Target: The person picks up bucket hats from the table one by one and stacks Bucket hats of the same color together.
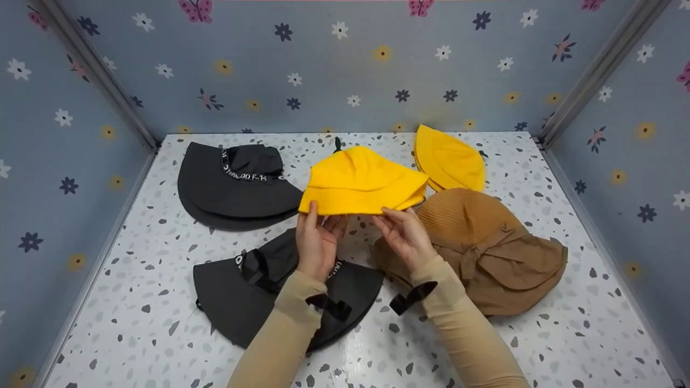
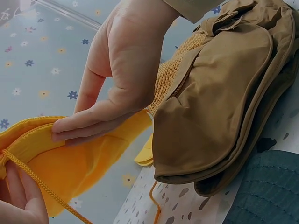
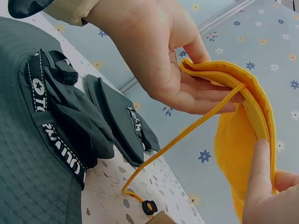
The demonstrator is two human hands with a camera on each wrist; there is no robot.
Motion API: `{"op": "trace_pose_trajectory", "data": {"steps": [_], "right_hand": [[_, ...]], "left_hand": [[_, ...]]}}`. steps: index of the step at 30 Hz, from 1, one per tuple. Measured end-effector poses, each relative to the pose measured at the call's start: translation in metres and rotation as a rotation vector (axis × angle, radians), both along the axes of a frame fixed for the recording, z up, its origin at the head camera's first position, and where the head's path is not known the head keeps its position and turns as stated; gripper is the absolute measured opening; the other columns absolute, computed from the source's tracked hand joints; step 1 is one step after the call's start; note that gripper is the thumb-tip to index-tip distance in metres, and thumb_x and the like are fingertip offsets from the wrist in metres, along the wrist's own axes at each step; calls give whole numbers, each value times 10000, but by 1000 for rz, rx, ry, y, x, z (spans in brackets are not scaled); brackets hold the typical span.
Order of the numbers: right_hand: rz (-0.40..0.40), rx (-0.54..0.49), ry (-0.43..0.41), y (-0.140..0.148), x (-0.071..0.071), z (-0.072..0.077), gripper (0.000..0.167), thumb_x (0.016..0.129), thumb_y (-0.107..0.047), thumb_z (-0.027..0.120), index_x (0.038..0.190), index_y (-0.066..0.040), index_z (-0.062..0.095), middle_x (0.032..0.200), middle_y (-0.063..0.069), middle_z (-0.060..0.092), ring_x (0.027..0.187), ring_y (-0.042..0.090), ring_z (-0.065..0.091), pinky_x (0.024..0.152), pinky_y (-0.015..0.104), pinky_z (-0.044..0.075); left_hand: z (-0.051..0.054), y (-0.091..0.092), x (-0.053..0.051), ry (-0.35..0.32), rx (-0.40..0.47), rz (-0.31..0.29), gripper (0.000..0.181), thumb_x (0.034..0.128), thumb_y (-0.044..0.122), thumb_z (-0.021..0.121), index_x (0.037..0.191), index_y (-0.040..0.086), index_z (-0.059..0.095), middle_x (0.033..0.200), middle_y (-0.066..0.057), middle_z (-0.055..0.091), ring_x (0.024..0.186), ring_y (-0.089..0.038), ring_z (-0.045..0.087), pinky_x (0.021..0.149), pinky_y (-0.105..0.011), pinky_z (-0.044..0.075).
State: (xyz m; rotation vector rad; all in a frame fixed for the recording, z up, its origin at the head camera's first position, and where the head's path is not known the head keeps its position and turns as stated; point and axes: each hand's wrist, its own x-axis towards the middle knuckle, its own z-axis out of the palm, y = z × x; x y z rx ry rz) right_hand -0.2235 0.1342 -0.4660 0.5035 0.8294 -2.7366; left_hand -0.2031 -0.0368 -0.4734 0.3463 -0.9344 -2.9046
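A yellow bucket hat (image 1: 364, 180) is held up above the table between both hands, its brim edge toward the person. My left hand (image 1: 317, 245) pinches the brim at its left, thumb in front and fingers behind. At the right part of the brim, my right hand (image 1: 405, 237) grips the edge between thumb and fingers. A yellow cord (image 3: 175, 133) hangs from the hat in the right wrist view, with a black toggle (image 3: 149, 207) low on it. Both wrist views show the hat's inside edge partly covered by fingers.
A folded black hat (image 1: 232, 188) lies at the back left, another black hat (image 1: 232, 296) at the front left under the left forearm. A brown hat (image 1: 517, 269) with woven crown and bow lies right; behind it rests a second yellow hat (image 1: 453, 161). Patterned walls (image 1: 345, 64) enclose the table.
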Motion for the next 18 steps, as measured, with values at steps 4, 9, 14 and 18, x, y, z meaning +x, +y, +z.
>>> {"op": "trace_pose_trajectory", "data": {"steps": [4, 9, 14, 18], "right_hand": [[-20, 4, 7, -1, 0, -1, 424, 988, 105, 434, 1317, -156, 373, 1170, 119, 557, 948, 227, 689, 1091, 417, 456], [-41, 7, 8, -5, 1, -2, 490, 985, 118, 441, 1386, -156, 373, 1179, 122, 554, 927, 231, 694, 947, 396, 574], [-46, -10, 20, -8, 2, -5, 582, 979, 135, 438, 1466, -166, 329, 1243, 122, 525, 936, 236, 700, 860, 396, 610], [-34, -23, 28, -11, 4, -6, 588, 978, 134, 442, 1461, -178, 315, 1302, 129, 490, 969, 250, 697, 1013, 456, 520]], "left_hand": [[-2, 2, -1, 15, -8, -2, 462, 1050, 383, 375, 1437, 131, 402, 1174, -72, 590, 924, -177, 674, 863, -298, 593], [-3, 4, 0, 24, -12, -6, 543, 1015, 461, 374, 1456, 146, 392, 1268, -76, 570, 984, -172, 665, 881, -292, 582], [-3, 7, 1, 59, -29, -15, 579, 999, 480, 397, 1490, 177, 348, 1421, -114, 487, 1118, -215, 632, 960, -334, 565], [-3, 10, 2, 81, -35, -8, 595, 986, 478, 418, 1500, 197, 314, 1460, -126, 441, 1171, -257, 605, 995, -376, 554]]}}
